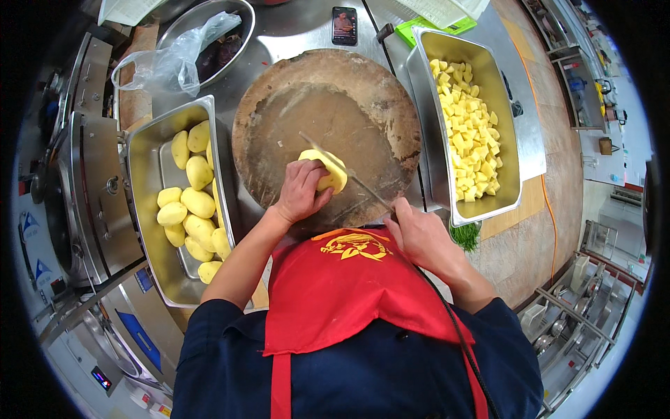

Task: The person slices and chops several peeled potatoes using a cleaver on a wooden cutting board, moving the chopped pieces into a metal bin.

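On a round wooden chopping block point(293, 112) lies a peeled potato point(337, 180), steadied by the curled fingers of my left hand point(303, 191). My right hand point(424, 235) grips the handle of a kitchen knife point(369, 188). Its blade runs across the top of the potato, edge down; how deep it sits in the potato I cannot tell. To the left, a deep steel pan point(138, 209) holds several whole peeled potatoes point(200, 203). Another steel pan point(507, 196) on the right contains a heap of potato cubes point(468, 141).
A steel bowl point(251, 31) with dark contents and a clear plastic bag point(178, 60) stands at the back left. Behind the block lies a smartphone point(344, 26). A green tray point(413, 34) sits back right. Chopped greens point(465, 236) show below the right pan.
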{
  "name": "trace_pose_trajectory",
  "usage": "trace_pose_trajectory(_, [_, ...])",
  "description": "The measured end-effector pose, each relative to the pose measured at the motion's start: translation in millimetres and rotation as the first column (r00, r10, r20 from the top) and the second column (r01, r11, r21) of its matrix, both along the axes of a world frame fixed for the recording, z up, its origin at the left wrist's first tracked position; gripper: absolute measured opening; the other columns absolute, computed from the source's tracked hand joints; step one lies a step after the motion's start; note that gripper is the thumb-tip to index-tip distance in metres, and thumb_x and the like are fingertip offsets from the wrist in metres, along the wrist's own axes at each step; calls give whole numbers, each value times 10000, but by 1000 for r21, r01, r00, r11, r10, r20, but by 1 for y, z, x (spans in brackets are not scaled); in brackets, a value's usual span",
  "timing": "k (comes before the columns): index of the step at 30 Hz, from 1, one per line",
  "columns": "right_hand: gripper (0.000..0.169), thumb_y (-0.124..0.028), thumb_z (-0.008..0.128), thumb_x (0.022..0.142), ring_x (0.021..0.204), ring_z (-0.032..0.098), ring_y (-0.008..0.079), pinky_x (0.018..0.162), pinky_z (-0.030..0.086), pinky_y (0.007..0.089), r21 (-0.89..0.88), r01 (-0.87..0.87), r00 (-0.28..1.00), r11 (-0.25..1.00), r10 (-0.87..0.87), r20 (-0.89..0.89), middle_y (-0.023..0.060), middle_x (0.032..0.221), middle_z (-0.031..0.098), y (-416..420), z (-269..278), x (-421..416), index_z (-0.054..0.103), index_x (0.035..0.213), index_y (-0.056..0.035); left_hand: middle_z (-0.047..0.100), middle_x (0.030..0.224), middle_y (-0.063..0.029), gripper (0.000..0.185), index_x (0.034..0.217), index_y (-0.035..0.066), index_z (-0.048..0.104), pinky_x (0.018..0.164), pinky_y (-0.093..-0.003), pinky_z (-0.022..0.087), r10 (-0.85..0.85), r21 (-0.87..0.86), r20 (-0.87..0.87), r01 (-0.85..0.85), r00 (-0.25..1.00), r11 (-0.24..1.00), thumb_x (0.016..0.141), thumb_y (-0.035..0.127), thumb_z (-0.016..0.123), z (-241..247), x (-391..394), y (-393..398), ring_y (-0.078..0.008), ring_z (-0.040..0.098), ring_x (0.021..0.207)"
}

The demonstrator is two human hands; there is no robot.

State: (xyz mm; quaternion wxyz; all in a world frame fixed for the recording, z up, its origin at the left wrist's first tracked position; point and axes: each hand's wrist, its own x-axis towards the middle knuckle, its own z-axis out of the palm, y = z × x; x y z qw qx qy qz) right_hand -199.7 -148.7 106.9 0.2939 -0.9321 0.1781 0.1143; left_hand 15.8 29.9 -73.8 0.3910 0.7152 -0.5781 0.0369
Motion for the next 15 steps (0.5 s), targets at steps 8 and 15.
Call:
trace_pose_trajectory(8, [308, -240, 621, 1024, 723, 664, 491, 604, 535, 559, 63, -63, 990, 996, 70, -120, 282, 765, 657, 0, -1, 11, 437, 1046, 5, 619, 1217, -93, 476, 1148, 109, 607, 983, -460, 422, 46, -46, -27, -47, 999, 998, 735, 212, 819, -17, -9, 1, -308, 564, 1144])
trace_pose_trajectory(15, [332, -263, 602, 1034, 703, 657, 514, 611, 524, 572, 79, 24, 963, 997, -2, -270, 305, 748, 659, 2, -33, 35, 413, 1049, 10, 601, 1213, -104, 474, 1151, 110, 591, 975, -452, 419, 64, -78, -60, -69, 996, 995, 752, 241, 810, -19, -6, 0, -317, 559, 1115])
